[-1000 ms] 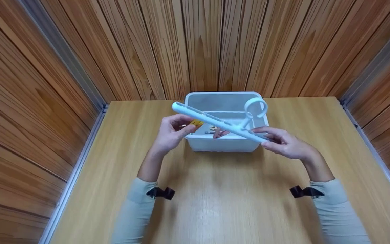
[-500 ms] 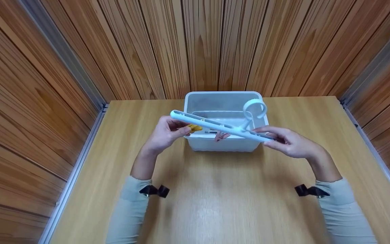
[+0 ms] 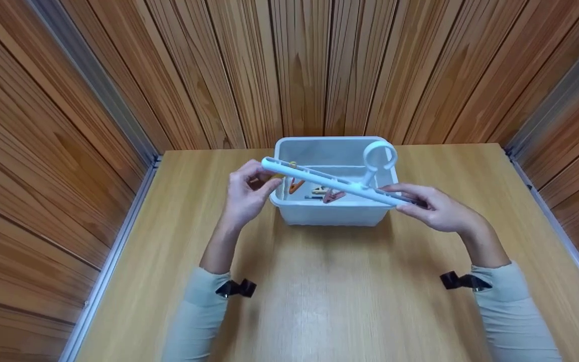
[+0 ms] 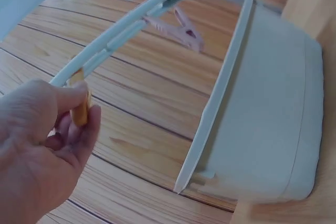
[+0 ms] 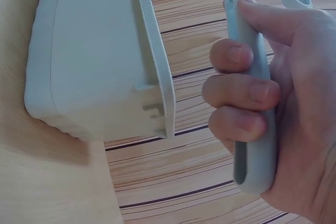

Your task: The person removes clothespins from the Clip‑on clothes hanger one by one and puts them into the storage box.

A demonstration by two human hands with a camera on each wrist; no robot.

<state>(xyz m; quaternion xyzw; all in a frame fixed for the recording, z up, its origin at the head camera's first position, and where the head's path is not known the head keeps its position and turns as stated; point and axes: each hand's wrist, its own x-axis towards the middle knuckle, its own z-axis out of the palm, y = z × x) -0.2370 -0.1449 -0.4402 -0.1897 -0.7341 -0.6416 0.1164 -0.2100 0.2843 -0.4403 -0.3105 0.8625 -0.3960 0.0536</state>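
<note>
A pale blue plastic hanger (image 3: 319, 179) with a round open hook is held tilted above the bin, its left end higher. My right hand (image 3: 435, 208) grips the bar's right end, fingers wrapped round it in the right wrist view. Between thumb and fingers my left hand (image 3: 246, 196) pinches a yellow clothespin (image 4: 80, 113). The clothespin's tip meets the bar's left end; whether it clasps the bar I cannot tell. A pink clothespin (image 4: 181, 31) hangs from the bar farther along.
Below the hanger a white plastic bin (image 3: 332, 213) stands on the wooden table (image 3: 319, 296). An orange clothespin (image 3: 296, 186) and a pale yellow clothespin (image 3: 319, 191) show inside it. Wood-panelled walls (image 3: 299, 65) rise behind and at both sides.
The hanger's left end dipped and then rose slightly, and the bar shifted a little right. My left hand has moved left and up with the yellow clothespin to the bar's end. The orange clothespin has come into view.
</note>
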